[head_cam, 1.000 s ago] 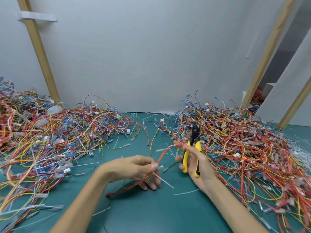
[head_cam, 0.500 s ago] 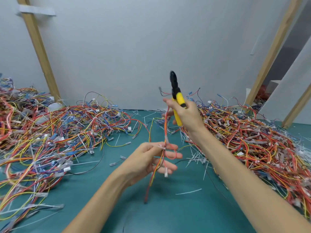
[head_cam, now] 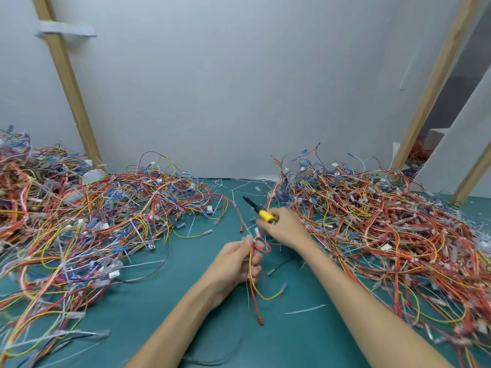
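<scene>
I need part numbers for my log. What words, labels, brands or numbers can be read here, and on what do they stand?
No text can be read.
On the cutters in the right hand: blurred, no brand shows.
On the wires in the left hand: no print shows.
On the white connectors: too small and blurred.
On the tape across the post: no print shows.

Between the left pile (head_cam: 93,221) and the right pile (head_cam: 385,229) a lane of bare table (head_cam: 148,322) runs back to the wall (head_cam: 239,102), narrowing as it goes. Its middle is filled by the left hand (head_cam: 233,264) gripping wires (head_cam: 252,284) and the right hand (head_cam: 285,227) holding cutters (head_cam: 265,215). Loose ties (head_cam: 305,309) litter the open stretch nearest the person.
</scene>
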Tool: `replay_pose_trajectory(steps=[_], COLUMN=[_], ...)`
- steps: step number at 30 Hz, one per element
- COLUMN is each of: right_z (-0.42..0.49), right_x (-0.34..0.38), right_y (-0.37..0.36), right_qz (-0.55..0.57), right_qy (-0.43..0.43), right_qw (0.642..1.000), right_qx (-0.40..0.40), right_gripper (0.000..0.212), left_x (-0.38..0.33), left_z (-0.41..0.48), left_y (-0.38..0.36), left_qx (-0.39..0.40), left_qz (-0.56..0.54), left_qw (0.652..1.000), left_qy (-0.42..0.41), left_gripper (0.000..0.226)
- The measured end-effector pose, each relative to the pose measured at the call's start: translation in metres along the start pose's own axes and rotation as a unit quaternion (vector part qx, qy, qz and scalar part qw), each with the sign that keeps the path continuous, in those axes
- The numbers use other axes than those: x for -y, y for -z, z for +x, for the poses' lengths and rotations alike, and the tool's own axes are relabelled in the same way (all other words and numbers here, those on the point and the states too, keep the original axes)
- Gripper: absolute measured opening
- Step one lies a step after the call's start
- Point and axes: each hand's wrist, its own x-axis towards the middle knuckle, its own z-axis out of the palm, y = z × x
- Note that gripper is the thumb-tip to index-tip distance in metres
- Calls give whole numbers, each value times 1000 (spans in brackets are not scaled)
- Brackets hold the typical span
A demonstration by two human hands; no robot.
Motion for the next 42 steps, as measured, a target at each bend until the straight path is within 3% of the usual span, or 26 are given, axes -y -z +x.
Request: replay_pose_trajectory(steps=[5, 10, 13, 16, 18, 20, 23, 26, 32, 42], right_z=[-9, -28, -45, -62, -71, -75, -79, -80, -81, -78], right_x=[-4, -6, -12, -22, -25, -26, -30, -30, -31, -36], right_y=[-11, -11, -8, -9, -8, -3, 3, 5, 6, 11], right_qz=[21, 110, 147, 182, 233, 327, 450, 502, 540, 550], right_qy=[9, -9, 7, -1, -28, -49, -79, -75, -62, -67], right_qw=[998, 979, 969, 965, 956, 932, 884, 857, 837, 832], right_qx=[-56, -171, -196, -189, -175, -147, -93, -86, -67, -15], right_gripper=[31, 20, 40, 47, 35, 19, 24, 20, 26, 34], left_x=[-2, 2, 3, 4, 2, 1, -1, 0, 0, 4], left_z=[1, 3, 2, 0, -1, -1, -3, -3, -2, 3], left_y=[5, 9, 9, 6, 4, 4, 3, 4, 6, 13], left_qx=[46, 30, 12, -8, -28, -32, -6, 10, 27, 29], left_qz=[1, 49, 73, 114, 109, 81, 27, 18, 16, 4], left_qw=[999, 998, 994, 987, 986, 989, 994, 995, 995, 997], left_qy=[19, -39, -76, -111, -119, -120, -101, -97, -98, -65], left_gripper=[26, 25, 24, 23, 20, 21, 15, 18, 17, 13])
